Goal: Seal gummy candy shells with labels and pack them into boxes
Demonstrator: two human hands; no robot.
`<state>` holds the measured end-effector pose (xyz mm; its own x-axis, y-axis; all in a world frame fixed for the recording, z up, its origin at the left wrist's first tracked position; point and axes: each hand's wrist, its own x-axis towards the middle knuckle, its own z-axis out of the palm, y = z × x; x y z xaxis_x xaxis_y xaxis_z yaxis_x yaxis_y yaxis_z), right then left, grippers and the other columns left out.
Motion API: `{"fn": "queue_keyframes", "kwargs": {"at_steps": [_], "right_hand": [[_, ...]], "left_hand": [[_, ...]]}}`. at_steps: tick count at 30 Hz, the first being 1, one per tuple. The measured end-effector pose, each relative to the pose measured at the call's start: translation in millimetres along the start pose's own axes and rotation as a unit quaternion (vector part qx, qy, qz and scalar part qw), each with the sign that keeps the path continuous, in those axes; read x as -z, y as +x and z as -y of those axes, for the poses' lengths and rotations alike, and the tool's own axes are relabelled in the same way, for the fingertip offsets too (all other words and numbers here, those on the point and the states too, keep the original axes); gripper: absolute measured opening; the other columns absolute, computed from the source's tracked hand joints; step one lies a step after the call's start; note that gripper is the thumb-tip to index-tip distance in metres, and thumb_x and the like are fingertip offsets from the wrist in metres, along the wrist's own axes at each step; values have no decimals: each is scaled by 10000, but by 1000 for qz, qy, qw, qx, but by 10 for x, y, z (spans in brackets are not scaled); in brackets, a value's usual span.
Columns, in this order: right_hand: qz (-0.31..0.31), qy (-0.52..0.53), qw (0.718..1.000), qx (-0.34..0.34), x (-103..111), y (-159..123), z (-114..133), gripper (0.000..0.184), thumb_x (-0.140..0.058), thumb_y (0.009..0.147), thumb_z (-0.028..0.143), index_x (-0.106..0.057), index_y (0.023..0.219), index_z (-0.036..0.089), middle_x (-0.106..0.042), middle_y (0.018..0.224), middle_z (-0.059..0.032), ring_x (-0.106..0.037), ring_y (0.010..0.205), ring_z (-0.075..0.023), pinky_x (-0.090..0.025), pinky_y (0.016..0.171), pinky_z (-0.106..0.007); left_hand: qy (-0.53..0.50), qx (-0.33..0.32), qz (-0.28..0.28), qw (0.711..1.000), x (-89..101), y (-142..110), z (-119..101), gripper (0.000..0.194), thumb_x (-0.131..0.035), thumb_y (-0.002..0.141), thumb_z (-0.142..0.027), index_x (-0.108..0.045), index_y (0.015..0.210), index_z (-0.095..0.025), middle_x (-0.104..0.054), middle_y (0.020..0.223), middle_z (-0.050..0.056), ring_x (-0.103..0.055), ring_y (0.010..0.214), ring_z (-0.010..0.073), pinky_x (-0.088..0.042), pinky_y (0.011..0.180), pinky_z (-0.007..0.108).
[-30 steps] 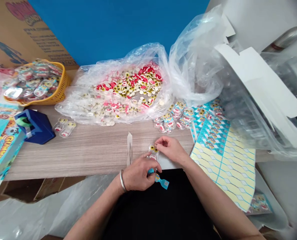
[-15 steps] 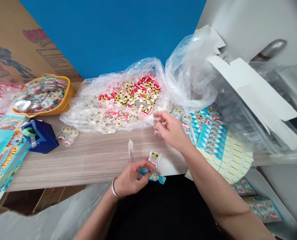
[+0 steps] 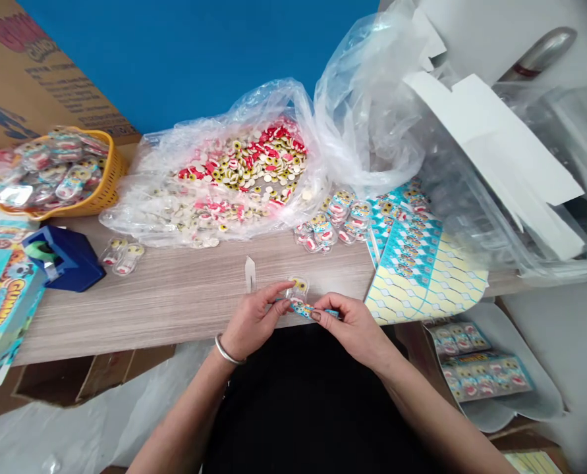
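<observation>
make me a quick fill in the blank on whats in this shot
The left hand wears a silver ____ at its wrist.
The right hand pinches a narrow ____ label strip.
The basket of packed sweets is ____.
Loose round gummy sweets lie in a clear plastic ____.

Missing words: bangle; blue; yellow; bag

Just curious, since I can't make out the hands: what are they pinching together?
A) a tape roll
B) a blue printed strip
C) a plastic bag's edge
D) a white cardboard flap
B: the left hand and right hand pinch the blue printed strip below the clear packet.
</observation>
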<state>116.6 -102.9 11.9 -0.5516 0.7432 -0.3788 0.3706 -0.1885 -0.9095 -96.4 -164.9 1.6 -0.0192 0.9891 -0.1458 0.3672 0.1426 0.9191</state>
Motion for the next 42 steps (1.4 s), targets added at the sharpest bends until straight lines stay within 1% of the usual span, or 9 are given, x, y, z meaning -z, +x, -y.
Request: {"fn": "queue_keyframes", "kwargs": {"at_steps": [2, 5, 9, 11, 14, 16, 23, 28, 42], "right_hand": [[-5, -19, 1000, 1, 22, -20, 23, 182, -622, 874, 353, -673, 814, 189, -593, 693, 28, -478, 659, -125, -351, 627, -259], [-5, -37, 999, -10, 13, -13, 7, 184, -613, 873, 357, -672, 813, 194, -596, 684, 27, -480, 646, -128, -353, 617, -262], [-23, -10, 999, -30, -50, 88, -82, 180, -641, 845, 353, -633, 945, 204, -594, 689, 47, -505, 617, -125, -365, 608, -263], [-31, 19, 999, -34, -78, 165, -125, 250, -660, 828, 370, -590, 1006, 210, -561, 662, 69, -488, 578, -120, -355, 584, -261], [-50, 10, 998, -24, -100, 277, -156, 256, -654, 824, 383, -566, 992, 211, -547, 652, 72, -467, 564, -122, -341, 571, -266], [-67, -24, 997, -16, -106, 337, -157, 236, -639, 828, 364, -562, 993, 213, -552, 659, 66, -484, 580, -131, -348, 581, -273], [-71, -90, 993, -35, -122, 457, -141, 304, -616, 803, 306, -562, 1085, 207, -549, 657, 63, -517, 596, -151, -364, 596, -282], [-66, -115, 990, -40, -122, 485, -130, 344, -622, 806, 292, -576, 1128, 179, -555, 666, 55, -527, 619, -154, -372, 617, -287], [-35, -265, 963, -25, -143, 539, -126, 331, -582, 874, 176, -534, 1202, 173, -649, 809, -15, -605, 742, -187, -372, 688, -283]], "left_hand": [[77, -14, -14, 997, -16, -9, 10, 339, -553, 957, -313, -631, 1277, -230, -767, 888, 17, -717, 780, 161, -532, 761, 286], [120, -11, -18, 993, -32, -27, 9, 226, -546, 965, -297, -717, 1103, -242, -740, 766, -12, -692, 685, 140, -509, 690, 255], [107, -26, -58, 992, -32, -4, 13, 192, -568, 943, -296, -741, 904, -222, -751, 979, 45, -698, 888, 170, -514, 797, 267], [104, -3, -67, 992, -31, 38, 36, 202, -568, 933, -305, -727, 857, -206, -740, 936, 54, -685, 871, 178, -507, 794, 278], [103, 76, -53, 990, -43, 121, 92, 201, -564, 925, -319, -723, 882, -204, -660, 659, -5, -607, 613, 148, -468, 663, 269], [103, 100, -59, 988, -60, 177, 133, 195, -573, 912, -319, -729, 916, -202, -633, 618, -19, -571, 569, 141, -450, 648, 269], [122, 95, -76, 985, -87, 263, 187, 169, -591, 880, -266, -720, 961, -193, -603, 613, -29, -538, 567, 134, -437, 658, 277], [110, 98, -93, 985, -68, 271, 166, 422, -627, 829, -219, -610, 1247, -165, -588, 671, -45, -548, 562, 134, -440, 638, 275], [168, 129, -81, 974, -140, 321, 275, 279, -649, 833, -218, -602, 1105, -182, -606, 692, -21, -608, 610, 186, -449, 667, 313]]}}
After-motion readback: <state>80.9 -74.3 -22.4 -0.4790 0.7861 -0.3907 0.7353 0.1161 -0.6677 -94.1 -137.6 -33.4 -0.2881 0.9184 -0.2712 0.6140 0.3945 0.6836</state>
